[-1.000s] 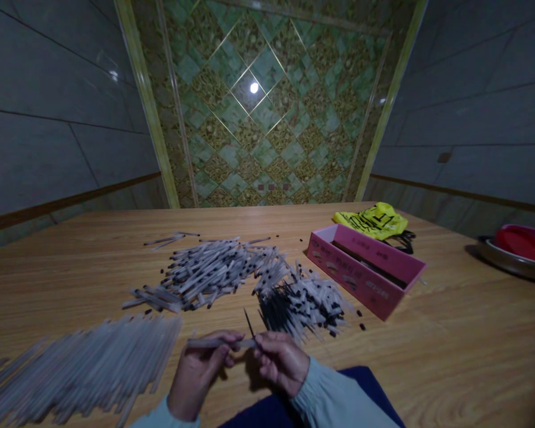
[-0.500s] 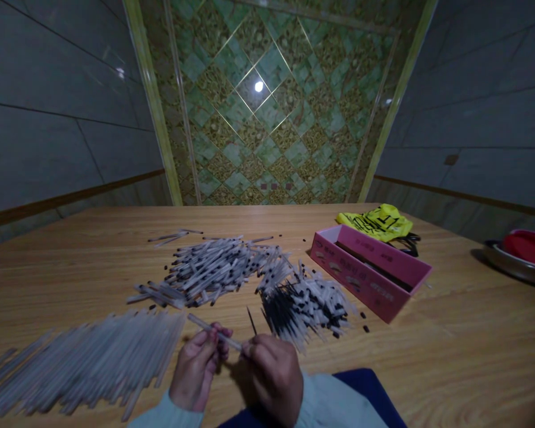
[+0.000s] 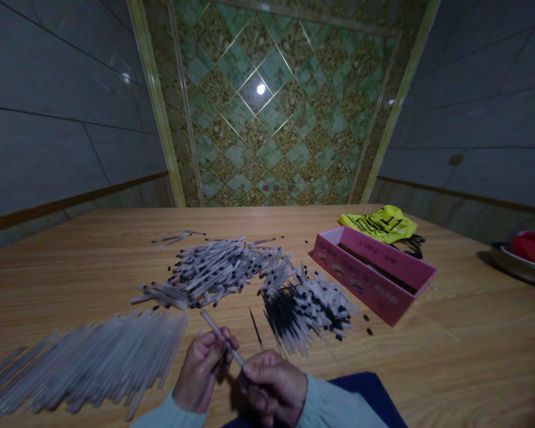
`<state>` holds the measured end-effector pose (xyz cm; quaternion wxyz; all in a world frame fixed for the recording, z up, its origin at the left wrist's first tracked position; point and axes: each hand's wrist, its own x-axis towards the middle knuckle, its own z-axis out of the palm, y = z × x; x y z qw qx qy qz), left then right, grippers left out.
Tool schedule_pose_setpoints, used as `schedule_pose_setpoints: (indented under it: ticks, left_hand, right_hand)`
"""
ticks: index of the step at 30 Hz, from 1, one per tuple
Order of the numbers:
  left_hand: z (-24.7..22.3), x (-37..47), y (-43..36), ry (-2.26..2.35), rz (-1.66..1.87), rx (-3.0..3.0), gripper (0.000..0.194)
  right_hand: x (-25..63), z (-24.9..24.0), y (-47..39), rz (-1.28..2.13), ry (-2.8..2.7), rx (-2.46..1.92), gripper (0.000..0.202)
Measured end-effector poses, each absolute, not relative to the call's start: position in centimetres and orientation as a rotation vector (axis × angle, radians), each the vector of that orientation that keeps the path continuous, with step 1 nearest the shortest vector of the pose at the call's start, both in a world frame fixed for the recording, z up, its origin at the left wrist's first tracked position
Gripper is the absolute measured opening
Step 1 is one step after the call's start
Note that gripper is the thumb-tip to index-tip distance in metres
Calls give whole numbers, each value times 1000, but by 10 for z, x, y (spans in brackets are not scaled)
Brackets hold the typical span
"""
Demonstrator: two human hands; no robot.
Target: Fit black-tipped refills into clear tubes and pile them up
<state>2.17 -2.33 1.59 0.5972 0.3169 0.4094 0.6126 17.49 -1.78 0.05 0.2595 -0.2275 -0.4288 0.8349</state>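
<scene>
Near the front of the table, a slim translucent plastic tube [image 3: 211, 321] slants down to the right between my two hands. My left hand [image 3: 203, 367] pinches it around its middle with thumb and fingers. The fingers of my right hand [image 3: 274, 383] close on its lower end, and whatever else they may hold is hidden. Just beyond my right hand lies a single thin black-tipped stick [image 3: 255, 326]. A heap of similar dark sticks [image 3: 280, 312] spreads to its right, against short whitish pieces with black ends [image 3: 330, 297]. Left of my left hand lies a row of long clear tubes [image 3: 102, 359].
Further back is a pile of tubes with black ends [image 3: 223, 267]. A pink open box [image 3: 361, 282] stands on the right, with a yellow printed bag [image 3: 378, 224] behind it. A red object in a metal-rimmed basin [image 3: 521, 264] sits at the right edge.
The tube has tilted more steeply between my hands. My right hand has moved slightly down and turned, while my left hand has shifted a little to the right. The view has moved slightly.
</scene>
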Motion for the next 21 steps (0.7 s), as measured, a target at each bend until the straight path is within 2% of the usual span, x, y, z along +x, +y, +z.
schedule_pose_setpoints:
  ticks: [3,6,8,10,15,18,21]
  left_hand:
    - [16,22,-22,991,1402,714,31]
    - [15,20,-20,1047,1414,654,32]
    - [14,15,-17,1088,1467,600,33]
    - [13,8,-13,1119,1538,562,33]
    - [14,-7,-8,1165,1584,605,37]
    - [23,-23,-7,1415,1552,830,41]
    - [34,-47,-7,2014,1263,1202,43]
  right_hand:
    - [176,10,-20,1751,-1583,-924,40]
    - [177,17,-28,859,-2035,-1074,28]
    - [177,19,-33,441,-2186,-1021,17]
    - [176,18,-37,364,-2191,-994,15]
    - [188,25,-19,540,-1892,-1222,26]
    - [218,35,7,275,-1834,-1384,22]
    - [253,39,30,-27,-1812,-1634,22]
